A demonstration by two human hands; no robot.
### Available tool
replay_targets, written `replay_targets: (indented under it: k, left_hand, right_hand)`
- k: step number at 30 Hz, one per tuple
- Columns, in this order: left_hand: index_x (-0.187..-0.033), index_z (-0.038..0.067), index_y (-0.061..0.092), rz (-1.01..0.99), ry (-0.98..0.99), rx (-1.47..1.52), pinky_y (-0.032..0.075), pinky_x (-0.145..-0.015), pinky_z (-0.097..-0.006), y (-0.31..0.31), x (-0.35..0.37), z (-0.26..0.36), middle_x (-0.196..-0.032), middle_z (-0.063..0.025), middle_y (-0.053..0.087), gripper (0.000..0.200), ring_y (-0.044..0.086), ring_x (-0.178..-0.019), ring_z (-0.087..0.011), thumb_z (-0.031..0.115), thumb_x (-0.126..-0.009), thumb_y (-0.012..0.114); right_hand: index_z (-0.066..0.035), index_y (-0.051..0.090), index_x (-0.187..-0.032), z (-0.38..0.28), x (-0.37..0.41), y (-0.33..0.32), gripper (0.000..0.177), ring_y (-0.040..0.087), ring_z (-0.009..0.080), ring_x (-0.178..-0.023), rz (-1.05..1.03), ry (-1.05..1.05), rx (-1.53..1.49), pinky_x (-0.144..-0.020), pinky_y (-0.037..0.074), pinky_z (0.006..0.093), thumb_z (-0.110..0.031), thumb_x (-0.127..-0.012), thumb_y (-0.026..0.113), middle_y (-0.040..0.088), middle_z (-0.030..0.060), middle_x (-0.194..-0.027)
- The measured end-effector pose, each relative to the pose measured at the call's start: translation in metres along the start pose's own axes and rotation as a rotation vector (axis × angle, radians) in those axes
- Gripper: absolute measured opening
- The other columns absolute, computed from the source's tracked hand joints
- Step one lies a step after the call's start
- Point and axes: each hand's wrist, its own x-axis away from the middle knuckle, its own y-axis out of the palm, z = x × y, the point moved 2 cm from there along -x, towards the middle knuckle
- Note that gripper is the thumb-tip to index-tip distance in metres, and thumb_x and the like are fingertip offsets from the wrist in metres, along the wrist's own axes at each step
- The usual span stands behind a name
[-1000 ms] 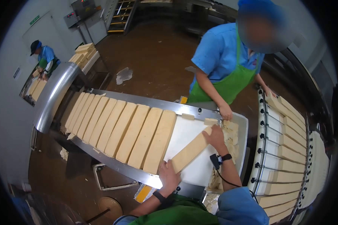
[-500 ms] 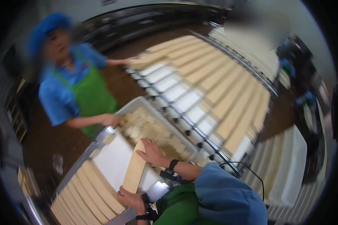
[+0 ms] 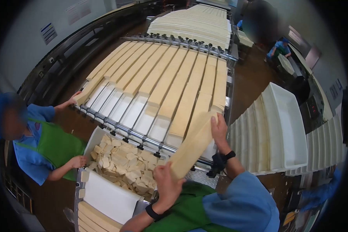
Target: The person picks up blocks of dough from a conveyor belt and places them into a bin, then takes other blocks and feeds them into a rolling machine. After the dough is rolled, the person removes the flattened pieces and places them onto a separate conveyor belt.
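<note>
A long pale-yellow slab point(image 3: 193, 142), its kind not certain, slants between my two hands above the near right end of the conveyor. My left hand point(image 3: 168, 185) grips its lower end. At the upper end my right hand point(image 3: 219, 130) is closed around the edge. Similar long slabs point(image 3: 162, 87) lie in side-by-side lanes on the white conveyor belt point(image 3: 111, 101), divided by thin metal rods. Left of my left hand stands a white bin point(image 3: 89, 144) of broken pale pieces point(image 3: 123, 164).
A co-worker point(image 3: 46, 143) at left has one hand point(image 3: 71, 101) at a slab's end, the other point(image 3: 78, 161) on the bin. Below the bin, a white surface point(image 3: 104, 195) carries more slabs point(image 3: 94, 216). Nested white tubs point(image 3: 288, 127) stand at right. A metal rail point(image 3: 143, 138) edges the conveyor.
My hands have carried the slab from the white surface beside the bin up and right to the conveyor's near end. My view has turned, showing more of the conveyor.
</note>
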Motion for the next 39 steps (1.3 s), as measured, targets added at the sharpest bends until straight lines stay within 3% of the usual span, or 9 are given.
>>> replay_targets:
  k: [6,12,15,21,24,30,33,36,39]
  left_hand:
    - [-0.143,0.006,0.041,-0.496,-0.024,0.275,0.041,-0.104,-0.0408,0.062,0.007,0.001,-0.123,-0.0195,0.040,0.082,0.045,-0.116,-0.0331,0.024,-0.076,0.085]
    - [-0.145,0.005,0.042,-0.646,-0.213,0.485,0.044,-0.101,-0.0354,0.070,-0.008,0.000,-0.122,-0.0177,0.042,0.078,0.046,-0.115,-0.0274,0.027,-0.081,0.081]
    - [-0.145,0.006,0.042,-0.637,-0.256,0.502,0.046,-0.099,-0.0332,0.072,-0.009,0.001,-0.123,-0.0177,0.041,0.077,0.046,-0.114,-0.0255,0.026,-0.081,0.081]
    - [-0.144,0.003,0.042,-0.566,-0.181,0.475,0.051,-0.096,-0.0355,0.087,-0.012,-0.007,-0.122,-0.0150,0.041,0.071,0.048,-0.119,-0.0260,0.021,-0.085,0.078]
    - [-0.140,0.000,0.043,-0.538,-0.327,0.745,0.056,-0.087,-0.0352,0.102,-0.021,-0.006,-0.125,-0.0202,0.041,0.070,0.055,-0.107,-0.0282,0.022,-0.084,0.079]
    - [-0.138,0.003,0.042,-0.269,-0.396,0.755,0.063,-0.074,-0.0295,0.138,-0.042,-0.005,-0.116,-0.0132,0.040,0.063,0.056,-0.103,-0.0229,0.011,-0.086,0.076]
    - [-0.137,0.006,0.043,-0.184,-0.207,0.450,0.061,-0.074,-0.0295,0.152,-0.047,-0.011,-0.112,-0.0120,0.040,0.066,0.054,-0.101,-0.0225,0.011,-0.082,0.079]
    - [-0.136,0.005,0.043,-0.199,-0.184,0.446,0.046,-0.090,-0.0391,0.143,-0.050,-0.005,-0.113,-0.0170,0.045,0.073,0.049,-0.103,-0.0306,0.016,-0.075,0.083]
    - [-0.141,0.013,0.041,-0.228,-0.118,0.413,0.053,-0.081,-0.0335,0.141,-0.051,-0.005,-0.121,-0.0149,0.039,0.077,0.049,-0.111,-0.0252,0.000,-0.074,0.077]
  right_hand:
    - [0.000,0.063,-0.105,0.063,-0.012,-0.018,0.036,0.065,0.0387,-0.095,-0.352,0.116,0.220,-0.080,0.050,0.0428,-0.034,-0.097,0.055,0.067,0.0222,-0.100]
    - [0.002,0.062,-0.101,0.064,-0.022,-0.005,0.054,0.064,0.0380,-0.094,-0.602,-0.118,0.620,-0.098,0.037,0.0549,-0.051,-0.094,0.052,0.068,0.0222,-0.094]
    - [-0.001,0.063,-0.110,0.060,-0.025,-0.003,0.058,0.058,0.0351,-0.114,-0.688,0.007,0.720,-0.103,0.026,0.0638,-0.055,-0.094,0.049,0.068,0.0191,-0.103]
    - [0.000,0.061,-0.123,0.054,-0.019,-0.004,0.062,0.025,0.0363,-0.145,-0.357,-0.320,0.871,-0.111,0.009,0.0696,-0.054,-0.096,0.049,0.059,0.0155,-0.127]
    - [-0.002,0.063,-0.122,0.031,-0.036,-0.009,0.056,0.028,0.0379,-0.143,-0.407,-0.103,0.917,-0.112,0.004,0.0698,-0.050,-0.096,0.051,0.058,0.0153,-0.129]
    - [-0.005,0.064,-0.122,0.054,-0.029,-0.013,0.045,0.029,0.0378,-0.141,-0.208,-0.072,0.764,-0.111,0.006,0.0703,-0.040,-0.095,0.058,0.055,0.0150,-0.131]
    - [-0.006,0.062,-0.125,0.064,-0.005,-0.024,0.042,0.031,0.0387,-0.139,-0.278,-0.062,0.629,-0.112,0.009,0.0688,-0.035,-0.095,0.059,0.051,0.0172,-0.135]
    - [-0.009,0.053,-0.137,0.069,0.024,-0.042,0.051,0.026,0.0410,-0.143,-0.421,-0.004,0.213,-0.113,0.010,0.0671,-0.037,-0.094,0.059,0.041,0.0223,-0.145]
    - [-0.013,0.043,-0.147,0.031,0.055,-0.062,0.065,0.017,0.0423,-0.148,-0.729,-0.058,0.201,-0.114,0.009,0.0661,-0.042,-0.092,0.062,0.027,0.0249,-0.155]
